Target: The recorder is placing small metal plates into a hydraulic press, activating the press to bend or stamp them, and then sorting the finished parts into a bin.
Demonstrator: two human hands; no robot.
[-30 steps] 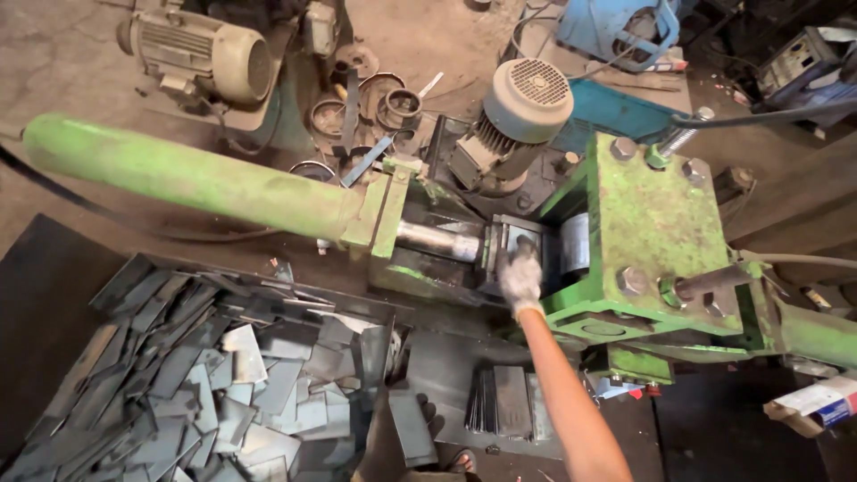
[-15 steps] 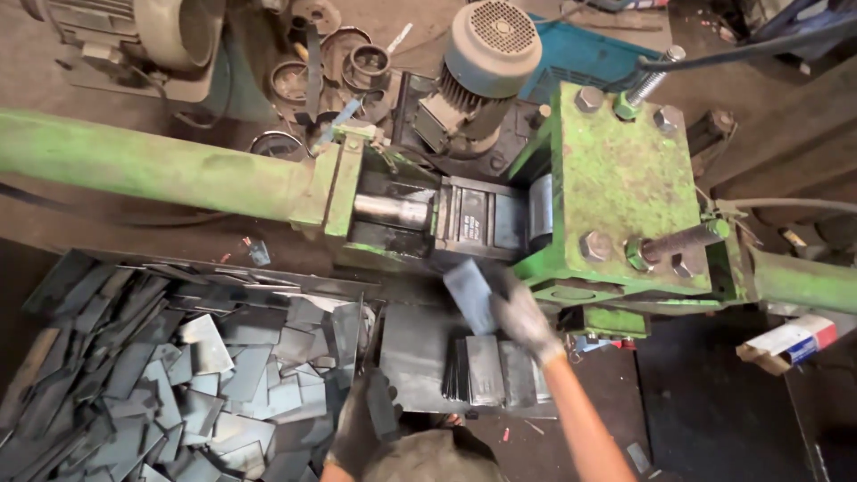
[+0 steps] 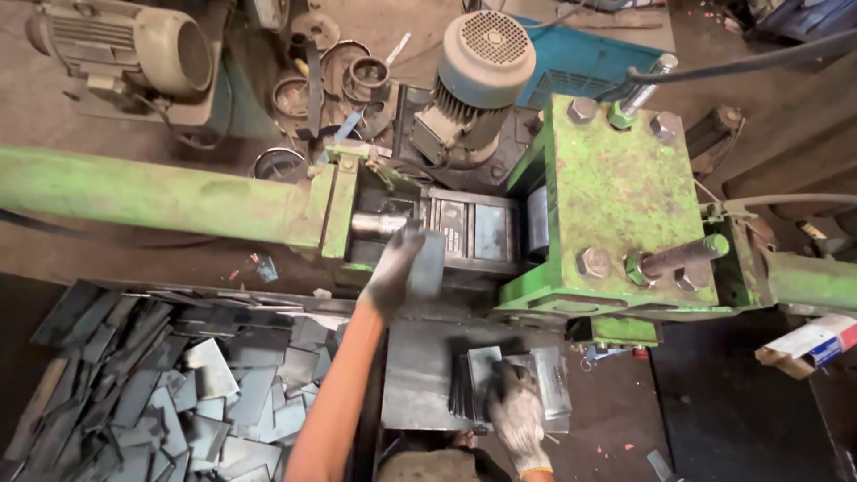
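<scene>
Holding a metal plate (image 3: 428,263) at the green press (image 3: 616,205), left hand (image 3: 393,268), right hand (image 3: 516,412) gripping stacked plates (image 3: 478,379)

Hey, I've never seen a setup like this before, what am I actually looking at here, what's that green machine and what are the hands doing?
This is one view, from a camera worn on a person's head, looking down at their own gloved hands in a workshop. The big green machine is a heavy metal frame with large bolts, and a long green arm runs off to the left. Grey electric motors sit behind it. The left hand holds a flat grey metal plate up at the dark opening in the middle of the machine. The right hand rests on a small stack of similar plates, standing on a metal sheet in front. At lower left lies a loose pile of flat metal pieces.
</scene>
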